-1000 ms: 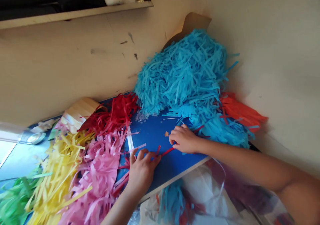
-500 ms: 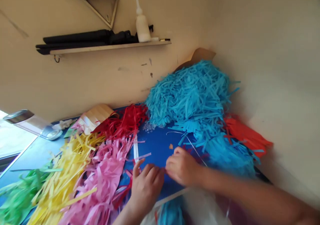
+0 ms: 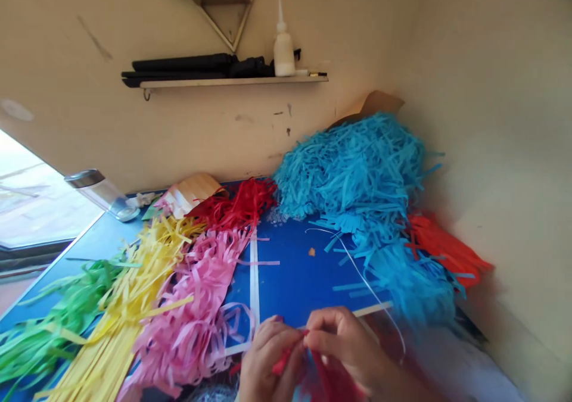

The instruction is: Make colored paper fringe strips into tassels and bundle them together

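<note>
L hand (image 3: 270, 357) & R hand (image 3: 348, 345) both pinch a red paper-like strip (image 3: 329, 373) at nr. edge of flat blue tabletop (image 3: 286, 283); handling judged incomplete. Fringing appears done on green paper bundle (image 3: 84, 289), yellow paper bundle (image 3: 111, 336) & pink paper bundle (image 3: 196, 295), laid L; thin white cord (image 3: 358, 267) loose, apparently unused.

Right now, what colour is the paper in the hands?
Pinkish red; the head view shows the paper best.

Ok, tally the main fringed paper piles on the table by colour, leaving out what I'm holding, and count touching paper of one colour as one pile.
Green pile: 1
Yellow pile: 1
Pink pile: 1
Red pile: 1
Blue pile: 1
Orange-red pile: 1
Total: 6
</note>
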Available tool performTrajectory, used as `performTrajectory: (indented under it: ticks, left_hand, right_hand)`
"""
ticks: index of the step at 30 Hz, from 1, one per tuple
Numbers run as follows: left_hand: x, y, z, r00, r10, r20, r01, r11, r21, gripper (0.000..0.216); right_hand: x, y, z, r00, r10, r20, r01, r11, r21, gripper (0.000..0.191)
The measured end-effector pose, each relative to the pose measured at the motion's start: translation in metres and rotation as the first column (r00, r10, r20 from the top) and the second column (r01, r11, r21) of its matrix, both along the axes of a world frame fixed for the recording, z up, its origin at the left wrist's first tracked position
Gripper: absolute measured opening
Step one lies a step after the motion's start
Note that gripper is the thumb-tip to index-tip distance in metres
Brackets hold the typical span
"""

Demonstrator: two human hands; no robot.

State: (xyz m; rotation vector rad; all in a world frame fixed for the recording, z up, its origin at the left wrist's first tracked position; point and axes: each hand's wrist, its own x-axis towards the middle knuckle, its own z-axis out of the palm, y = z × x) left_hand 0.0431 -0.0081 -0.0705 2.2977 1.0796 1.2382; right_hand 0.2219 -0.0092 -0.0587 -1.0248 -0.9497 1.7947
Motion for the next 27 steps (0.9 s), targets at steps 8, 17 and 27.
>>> performTrajectory:
  ticks: [8,17,27]
  left_hand:
    - [0.006,-0.009,-0.011,0.98,0.019,0.2,0.024,0.977,-0.21,0.013]
    - [-0.002,-0.003,-0.023,0.992,0.016,0.125,-0.005,0.997,-0.082,0.024]
    - [-0.017,0.005,-0.023,0.918,0.105,0.382,0.069,0.906,-0.417,0.018]
  right_hand:
    - [-0.01,-0.006,-0.011,0.982,-0.165,-0.092,0.16,0.985,-0.059,0.036]
    - [-0.021,0.0,-0.015,0.959,-0.264,0.105,0.227,0.933,0.28,0.021]
    - [-0.036,0.035,0.005,0.992,-0.103,-0.079,0.1,0.994,-0.038,0.033]
